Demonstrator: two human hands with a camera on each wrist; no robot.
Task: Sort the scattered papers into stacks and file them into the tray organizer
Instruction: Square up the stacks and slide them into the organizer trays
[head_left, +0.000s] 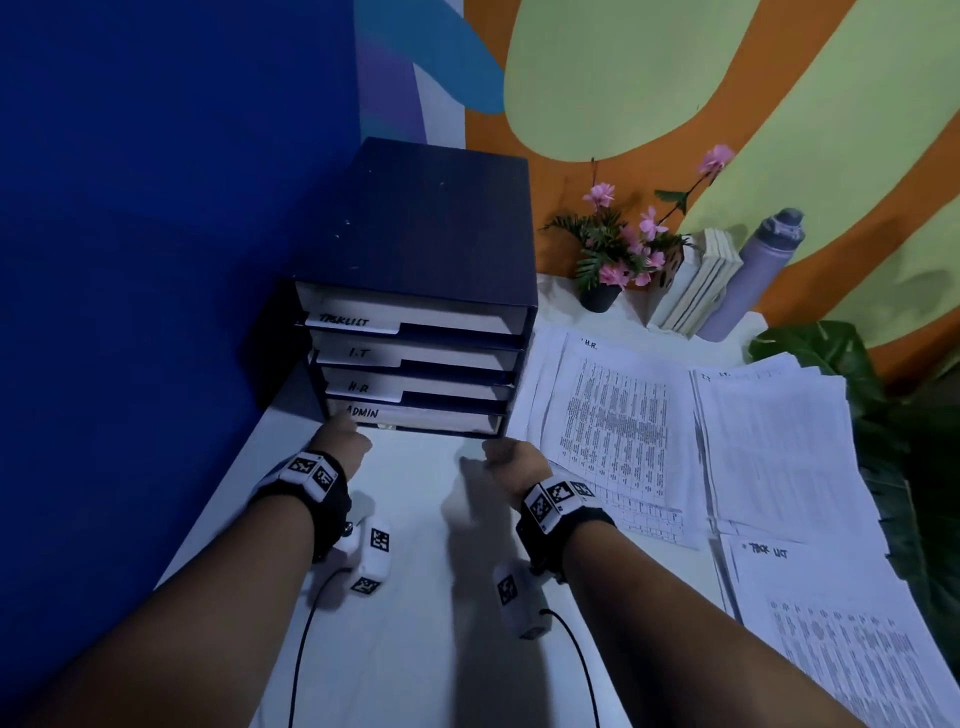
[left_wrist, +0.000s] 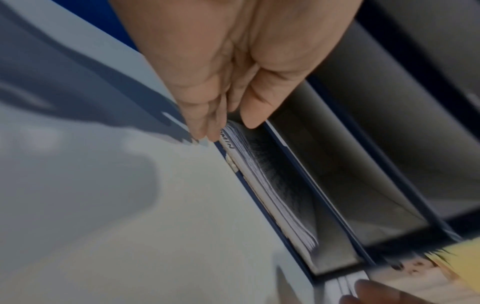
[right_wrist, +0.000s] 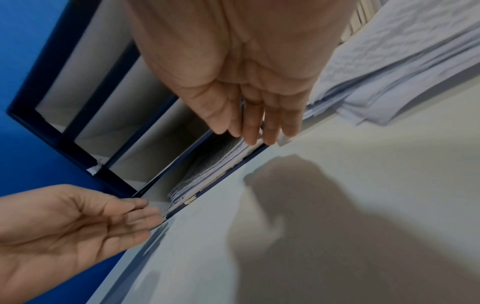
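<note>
A dark blue tray organizer (head_left: 415, 223) stands at the back left of the white table, with slots labelled TASKLIST, I.T, H.R and ADMIN. A stack of papers (left_wrist: 272, 185) (right_wrist: 215, 170) lies in the bottom ADMIN slot (head_left: 415, 418). My left hand (head_left: 340, 436) (left_wrist: 230, 129) touches that stack's left front edge with straight fingers. Straight fingers of my right hand (head_left: 506, 457) (right_wrist: 254, 135) rest on its right front edge. Neither hand holds anything. Three printed stacks lie to the right, headed H.R (head_left: 613, 415), I.T (head_left: 779, 441) and TASK LIST (head_left: 841, 639).
A potted pink flower (head_left: 608, 260), leaning books (head_left: 696, 280) and a purple bottle (head_left: 753, 270) stand at the back right by the painted wall. Green leaves (head_left: 909, 441) hang off the table's right edge. A blue wall runs along the left.
</note>
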